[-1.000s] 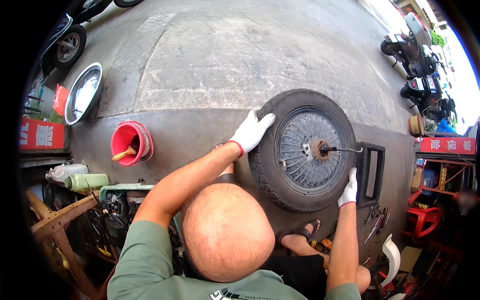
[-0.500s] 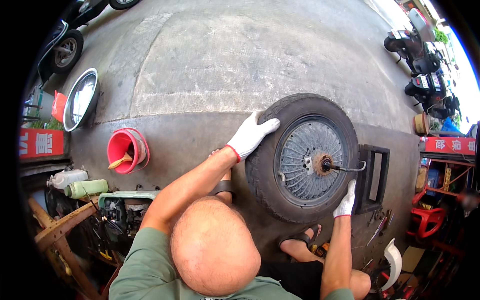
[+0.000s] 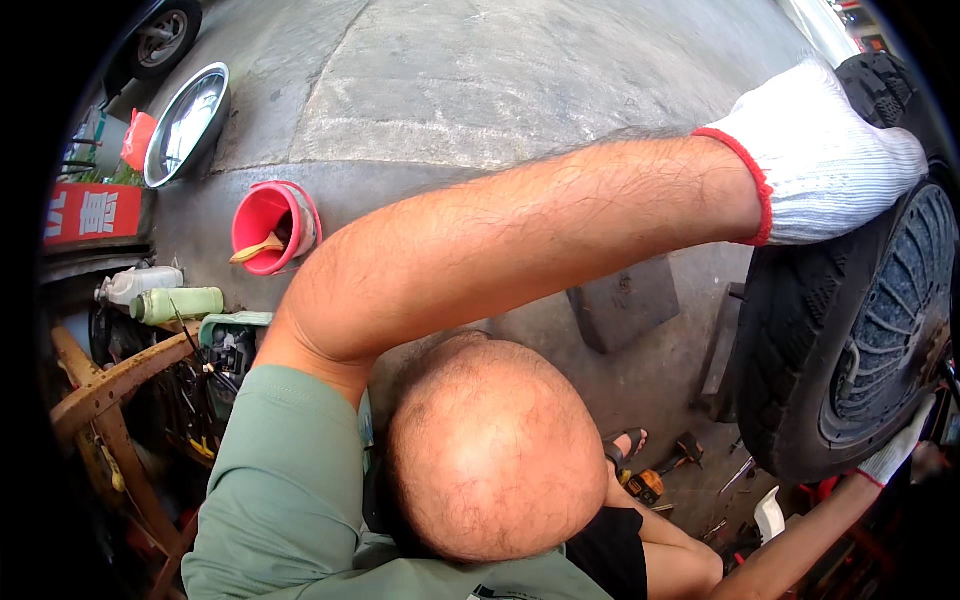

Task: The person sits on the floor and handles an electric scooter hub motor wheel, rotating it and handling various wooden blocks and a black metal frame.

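In white knit gloves with red cuffs, my two hands hold a thick-treaded black wheel (image 3: 810, 335) at the far right. My left hand (image 3: 825, 150) grips the top of its tyre, with my forearm stretched across the view. Low on the same wheel, my right hand (image 3: 902, 440) supports its spoked side, its fingers partly cut off by the dark rim of the picture. The wheel stands tilted, above the ground at the right. Beside it is a dark frame-like stand (image 3: 722, 350), partly covered by the tyre.
A dark flat block (image 3: 625, 305) lies on the floor below my left forearm. Near my foot are a yellow-black power drill (image 3: 650, 487) and loose tools. At the left stand a pink bucket (image 3: 262, 215) with a brush-like handle inside, a metal basin (image 3: 187, 125) and plastic bottles (image 3: 178, 304).
The wheel has been lifted and swung right, now nearer and more upright. Both hands moved right with it. The dark block on the floor has come into sight where the wheel was.
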Tool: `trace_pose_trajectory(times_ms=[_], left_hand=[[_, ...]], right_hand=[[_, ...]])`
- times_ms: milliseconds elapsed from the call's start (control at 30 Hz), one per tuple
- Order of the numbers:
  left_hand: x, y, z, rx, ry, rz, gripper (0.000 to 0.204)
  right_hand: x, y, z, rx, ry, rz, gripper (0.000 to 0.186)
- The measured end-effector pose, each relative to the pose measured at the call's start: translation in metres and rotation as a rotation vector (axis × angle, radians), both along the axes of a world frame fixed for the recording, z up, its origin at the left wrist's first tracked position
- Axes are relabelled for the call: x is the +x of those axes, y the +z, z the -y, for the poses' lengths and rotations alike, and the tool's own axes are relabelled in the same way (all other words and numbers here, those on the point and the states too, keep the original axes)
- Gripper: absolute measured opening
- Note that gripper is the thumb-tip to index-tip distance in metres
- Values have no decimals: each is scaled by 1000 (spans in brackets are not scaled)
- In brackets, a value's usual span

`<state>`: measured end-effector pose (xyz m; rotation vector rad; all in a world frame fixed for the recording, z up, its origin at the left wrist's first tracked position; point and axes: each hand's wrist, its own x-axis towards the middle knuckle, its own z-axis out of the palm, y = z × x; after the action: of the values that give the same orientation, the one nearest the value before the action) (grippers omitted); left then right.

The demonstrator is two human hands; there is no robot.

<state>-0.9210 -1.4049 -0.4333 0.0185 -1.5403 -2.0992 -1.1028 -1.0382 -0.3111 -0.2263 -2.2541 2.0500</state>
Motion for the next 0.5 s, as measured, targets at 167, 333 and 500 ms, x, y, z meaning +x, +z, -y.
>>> trace_pose_trajectory(times_ms=[167, 333, 500], left_hand=[[46, -51, 3, -46, -28, 216, 62], [56, -221, -5, 248, -67, 552, 63], [53, -247, -4, 264, 70, 783, 82]], right_hand=[[47, -104, 6, 112, 117, 125, 69], [53, -320, -26, -27, 198, 506, 83], [46, -322, -10, -34, 286, 570, 77]])
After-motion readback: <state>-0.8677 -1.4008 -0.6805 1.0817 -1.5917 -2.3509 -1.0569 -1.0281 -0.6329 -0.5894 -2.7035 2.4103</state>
